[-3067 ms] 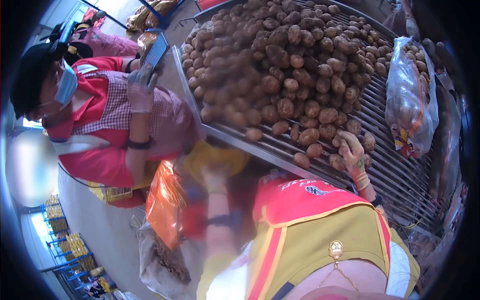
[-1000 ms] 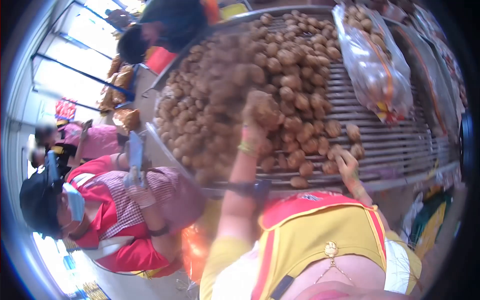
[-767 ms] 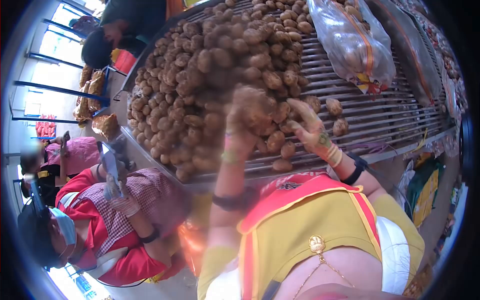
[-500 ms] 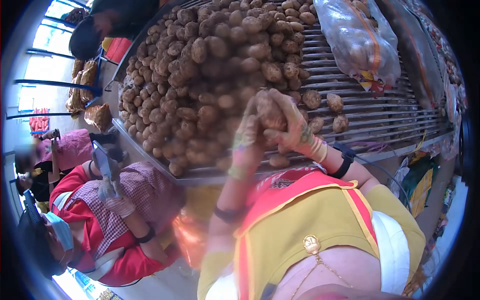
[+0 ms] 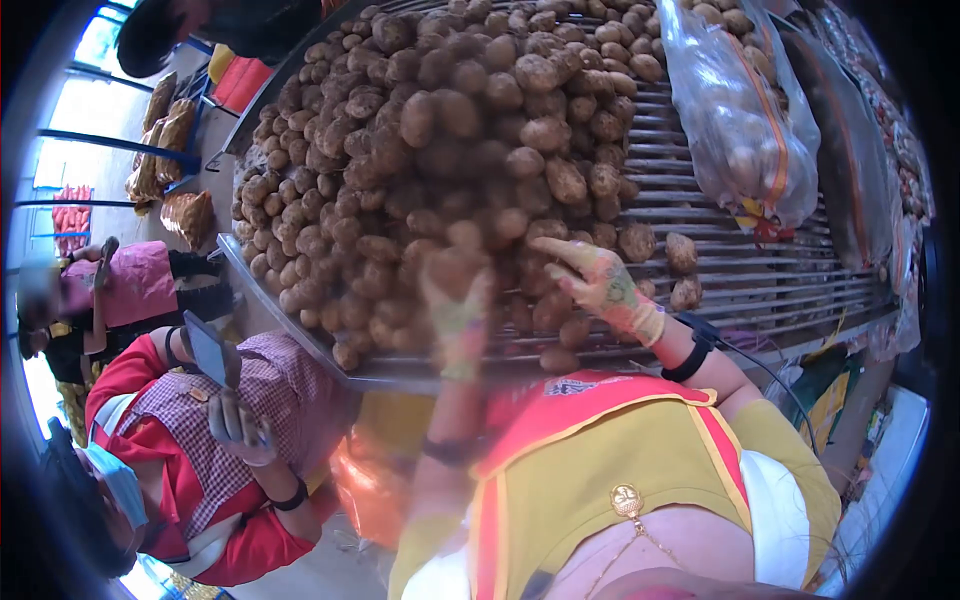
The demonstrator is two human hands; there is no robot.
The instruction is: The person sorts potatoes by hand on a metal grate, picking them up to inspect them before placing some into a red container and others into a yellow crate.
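Observation:
Potatoes with soil on their skins lie in a big heap (image 5: 350,170) on a slatted metal table (image 5: 760,190). My left hand (image 5: 462,315), in a stained light glove, is at the near side of the heap. A smear blurs its fingers; a brown potato (image 5: 455,268) shows between them, and I cannot tell whether they grip it. My right hand (image 5: 612,288), in a similar glove, is open, its fingers stretched leftward over the potatoes at the heap's near right. Just below its fingertips lies a potato (image 5: 552,310). Another potato (image 5: 558,359) sits near the front edge.
A clear plastic bag of potatoes (image 5: 745,130) lies on the slats at the right, another filled bag (image 5: 840,150) beyond it. At the left a person in a checked apron (image 5: 255,400) holds a phone (image 5: 209,352). Sacks (image 5: 165,150) stand on the floor behind.
My hands have parted. The potato held between them is no longer there. My left hand has moved left towards the heap; the right has opened and dropped lower. The view has shifted slightly.

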